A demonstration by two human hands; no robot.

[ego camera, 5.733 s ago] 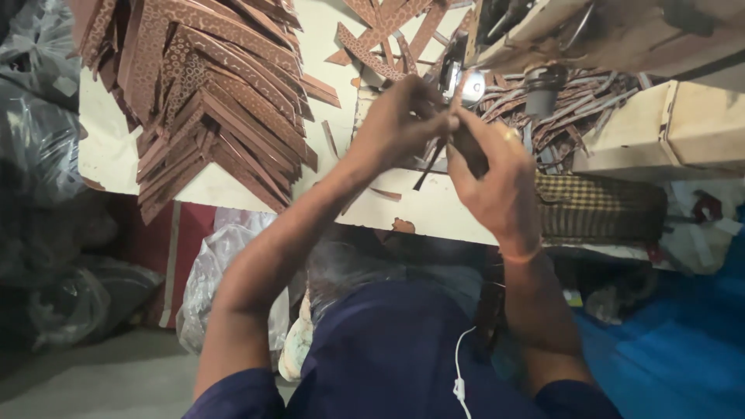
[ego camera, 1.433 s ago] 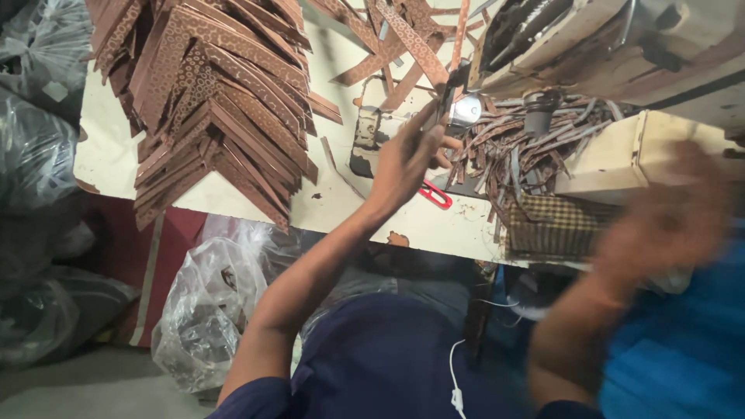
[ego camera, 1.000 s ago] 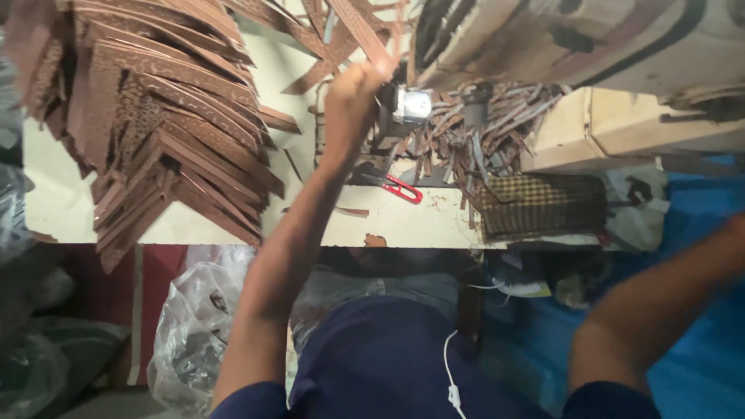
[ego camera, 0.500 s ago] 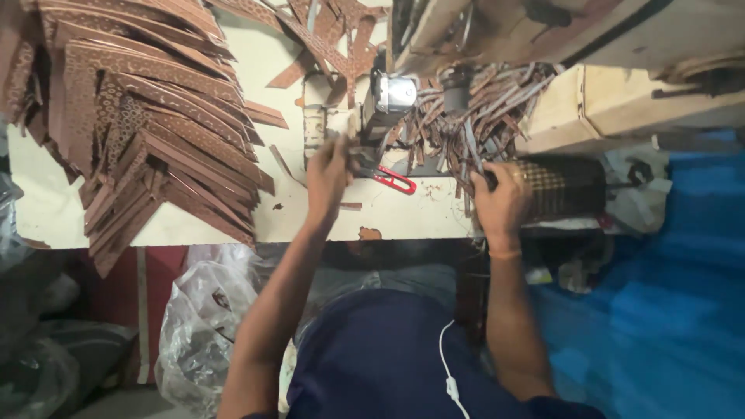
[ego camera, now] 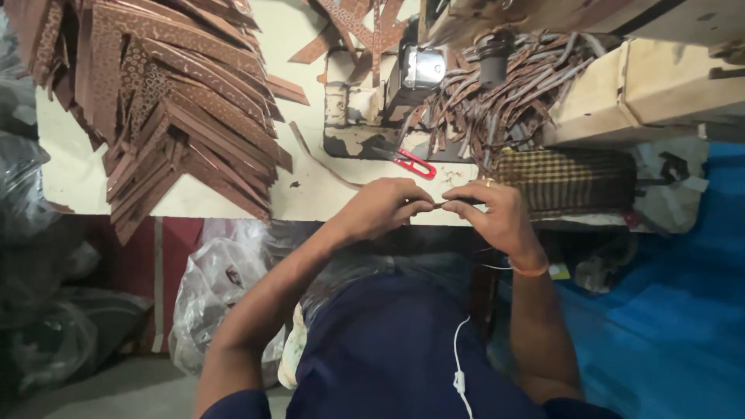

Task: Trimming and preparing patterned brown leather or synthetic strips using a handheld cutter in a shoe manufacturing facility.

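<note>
Meanwhile both hands, left hand [ego camera: 384, 206] and right hand [ego camera: 493, 213], are pinching one thin dark strip [ego camera: 454, 202] at the tabletop's [ego camera: 310, 194] near edge, fingers clamped; many cut strips [ego camera: 178, 101] are lying stacked.

1. A thin dark strip [ego camera: 448, 204] is pinched between the left hand [ego camera: 386, 208] and the right hand [ego camera: 494, 214], above the near edge of the worktable [ego camera: 310, 194].
2. Red-handled snips [ego camera: 413, 163] are seen just beyond the hands (lying flat).
3. Patterned brown strips [ego camera: 171, 101] are piled towards the table's left edge.
4. A tangle of narrow strips [ego camera: 497, 101] is heaped beside the sewing machine [ego camera: 423, 66].
</note>
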